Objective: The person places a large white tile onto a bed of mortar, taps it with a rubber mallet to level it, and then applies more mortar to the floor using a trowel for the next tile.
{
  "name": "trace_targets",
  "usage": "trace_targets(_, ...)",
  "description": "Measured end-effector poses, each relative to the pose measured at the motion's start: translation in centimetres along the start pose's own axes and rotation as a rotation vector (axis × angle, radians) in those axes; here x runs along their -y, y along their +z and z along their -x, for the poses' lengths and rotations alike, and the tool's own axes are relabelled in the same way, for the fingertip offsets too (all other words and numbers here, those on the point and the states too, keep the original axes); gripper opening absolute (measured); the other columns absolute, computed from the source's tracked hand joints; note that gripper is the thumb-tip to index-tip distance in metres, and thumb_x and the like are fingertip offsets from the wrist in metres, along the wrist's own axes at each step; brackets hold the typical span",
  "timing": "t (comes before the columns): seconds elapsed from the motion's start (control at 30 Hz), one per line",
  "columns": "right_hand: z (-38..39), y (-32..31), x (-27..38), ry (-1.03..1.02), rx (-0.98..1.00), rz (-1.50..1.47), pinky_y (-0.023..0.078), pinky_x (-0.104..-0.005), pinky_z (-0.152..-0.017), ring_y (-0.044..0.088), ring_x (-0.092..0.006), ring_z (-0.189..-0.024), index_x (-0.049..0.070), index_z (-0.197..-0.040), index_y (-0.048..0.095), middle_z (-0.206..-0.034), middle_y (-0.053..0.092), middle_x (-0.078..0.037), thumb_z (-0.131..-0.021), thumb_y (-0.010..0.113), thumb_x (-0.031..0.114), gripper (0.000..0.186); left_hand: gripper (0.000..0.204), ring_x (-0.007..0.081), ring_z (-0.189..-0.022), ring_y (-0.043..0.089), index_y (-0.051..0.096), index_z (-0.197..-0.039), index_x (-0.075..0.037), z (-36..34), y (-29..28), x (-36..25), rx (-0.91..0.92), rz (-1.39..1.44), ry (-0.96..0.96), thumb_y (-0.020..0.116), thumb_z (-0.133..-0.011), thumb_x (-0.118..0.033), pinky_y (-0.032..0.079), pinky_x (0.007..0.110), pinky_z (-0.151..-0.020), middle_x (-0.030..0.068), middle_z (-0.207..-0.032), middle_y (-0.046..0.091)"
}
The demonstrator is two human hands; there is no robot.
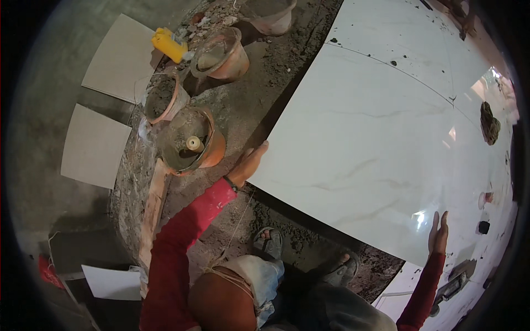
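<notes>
From my remote view: white veined tile (353,149) between the two hands. Left hand (247,166) flat at its left edge, fingers extended, uncurled. Right hand (439,237) near the right edge, fingers straight, slightly apart; contact I cannot tell. Orange pot (215,153) near the left hand.

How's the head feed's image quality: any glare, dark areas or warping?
Head view: bright glare on the white tile, just left of the right hand; the grey floor at far left is dim; head view, fisheye bends the outer edge of the upper-left pale tile, with black around the rim.
</notes>
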State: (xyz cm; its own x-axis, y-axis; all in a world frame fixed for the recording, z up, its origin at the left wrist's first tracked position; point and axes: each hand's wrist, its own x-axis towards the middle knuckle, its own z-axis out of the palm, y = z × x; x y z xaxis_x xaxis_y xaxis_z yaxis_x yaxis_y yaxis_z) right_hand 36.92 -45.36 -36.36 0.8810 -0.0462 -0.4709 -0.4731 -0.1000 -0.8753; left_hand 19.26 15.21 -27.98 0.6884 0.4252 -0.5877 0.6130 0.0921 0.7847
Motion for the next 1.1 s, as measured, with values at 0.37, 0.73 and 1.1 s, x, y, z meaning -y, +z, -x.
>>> trace_targets(0.37, 6.5, -1.2, 0.3, -0.270, 0.035, 0.233, 0.037, -0.0300, -0.100, 0.049, -0.0176, -0.109, -0.012, -0.122, 0.049, -0.120, 0.049, -0.013, -0.097, 0.050, 0.028, 0.047, 0.044, 0.0397, -0.056, 0.054, 0.058, -0.079, 0.004, 3.1, -0.4, 4.4, -0.586, -0.667, 0.392, 0.041, -0.097, -0.033, 0.037, 0.049, -0.053, 0.0193, -0.065, 0.057)
trace_targets(0.73, 12.4, 1.8, 11.0, -0.280, -0.165, 0.314, 0.043, -0.0333, -0.093, 0.051, -0.0205, -0.107, -0.005, -0.127, 0.044, -0.123, 0.045, -0.012, -0.097, 0.050, 0.026, 0.044, 0.054, 0.0457, -0.069, 0.056, 0.053, -0.069, 0.007, 2.7, -2.6, 8.3, -0.628, -0.427, 0.338, 0.039, -0.096, -0.038, 0.039, 0.051, -0.061, 0.0288, -0.067, 0.054)
trace_targets(1.1, 7.0, 22.4, 39.4, -0.745, 0.457, 1.034, 0.035, -0.0309, -0.101, 0.049, -0.0187, -0.117, -0.006, -0.131, 0.043, -0.133, 0.049, -0.014, -0.099, 0.039, 0.025, 0.045, 0.061, 0.0391, -0.095, 0.057, 0.055, -0.100, 0.006, -17.4, -4.3, -0.1, -0.549, -0.148, 0.214, 0.036, -0.092, -0.052, 0.041, 0.045, -0.084, 0.0262, -0.098, 0.056)
